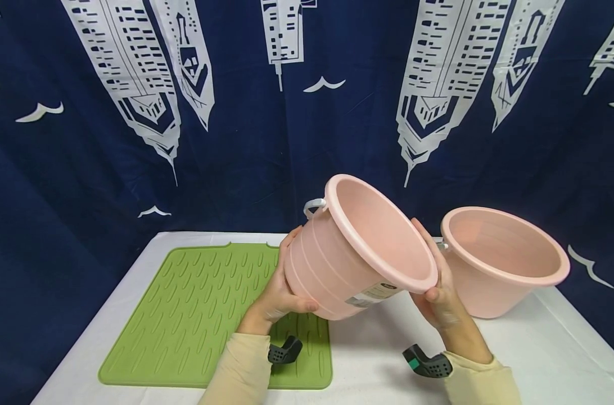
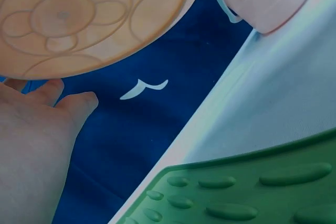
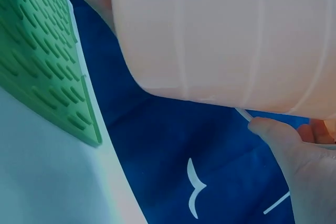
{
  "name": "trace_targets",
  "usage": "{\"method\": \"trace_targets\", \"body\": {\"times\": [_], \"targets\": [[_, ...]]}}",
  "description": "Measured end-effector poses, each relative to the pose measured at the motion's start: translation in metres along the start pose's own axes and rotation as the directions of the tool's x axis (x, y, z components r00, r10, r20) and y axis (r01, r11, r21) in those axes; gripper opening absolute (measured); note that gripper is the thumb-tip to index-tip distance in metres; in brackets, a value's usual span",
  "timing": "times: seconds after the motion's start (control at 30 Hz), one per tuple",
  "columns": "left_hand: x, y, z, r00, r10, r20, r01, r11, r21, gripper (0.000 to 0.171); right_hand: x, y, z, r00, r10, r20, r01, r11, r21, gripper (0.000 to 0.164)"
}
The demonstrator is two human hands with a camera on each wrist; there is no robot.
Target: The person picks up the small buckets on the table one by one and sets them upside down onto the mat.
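Note:
A pink plastic bucket (image 1: 322, 259) is held up above the table in both hands, tilted with its mouth toward the upper right. My left hand (image 1: 276, 289) grips it low on the left side, near the base. At the right, my right hand (image 1: 441, 292) holds the rim, its thumb at the lower edge and fingers behind. A paper label (image 1: 373, 293) shows on the wall, and a white handle (image 1: 314, 206) at the upper left. In the left wrist view the bucket's underside (image 2: 63, 17) has a raised flower pattern. The right wrist view shows the ridged wall (image 3: 220, 35).
A second pink bucket (image 1: 489, 298) stands upright on the table at the right, close behind my right hand. On the left lies a green ribbed mat (image 1: 185, 315), partly beneath my left arm. White cloth covers the table (image 1: 368, 371); a dark blue printed curtain (image 1: 287, 152) hangs behind.

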State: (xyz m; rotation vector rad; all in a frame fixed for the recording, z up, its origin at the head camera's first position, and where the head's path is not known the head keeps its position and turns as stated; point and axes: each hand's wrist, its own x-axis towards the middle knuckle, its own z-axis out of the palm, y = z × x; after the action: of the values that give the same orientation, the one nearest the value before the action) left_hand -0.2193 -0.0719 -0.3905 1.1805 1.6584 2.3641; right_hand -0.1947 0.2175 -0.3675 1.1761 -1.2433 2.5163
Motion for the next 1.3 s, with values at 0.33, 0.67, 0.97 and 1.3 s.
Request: {"method": "trace_targets", "body": {"times": [0.33, 0.67, 0.97, 1.3], "targets": [[-0.001, 0.003, -0.002, 0.998, 0.058, -0.038, -0.057, 0.998, 0.038, 0.127, -0.001, 0.003, -0.005, 0.998, 0.051, 0.024, -0.050, 0.998, -0.047, 0.110], [-0.001, 0.015, -0.012, 0.991, 0.101, -0.092, -0.094, 0.992, 0.078, 0.122, 0.007, -0.015, 0.004, 1.000, 0.030, -0.002, -0.029, 0.967, -0.252, 0.109], [-0.001, 0.027, -0.017, 0.996, 0.042, -0.080, -0.030, 0.989, 0.143, 0.121, 0.013, -0.028, 0.008, 0.994, -0.046, 0.100, 0.075, 0.950, -0.302, 0.114], [0.000, 0.039, -0.015, 1.000, -0.005, 0.003, 0.004, 0.961, 0.277, 0.114, 0.018, -0.033, 0.024, 0.983, -0.039, 0.180, 0.110, 0.909, -0.402, 0.124]]}}
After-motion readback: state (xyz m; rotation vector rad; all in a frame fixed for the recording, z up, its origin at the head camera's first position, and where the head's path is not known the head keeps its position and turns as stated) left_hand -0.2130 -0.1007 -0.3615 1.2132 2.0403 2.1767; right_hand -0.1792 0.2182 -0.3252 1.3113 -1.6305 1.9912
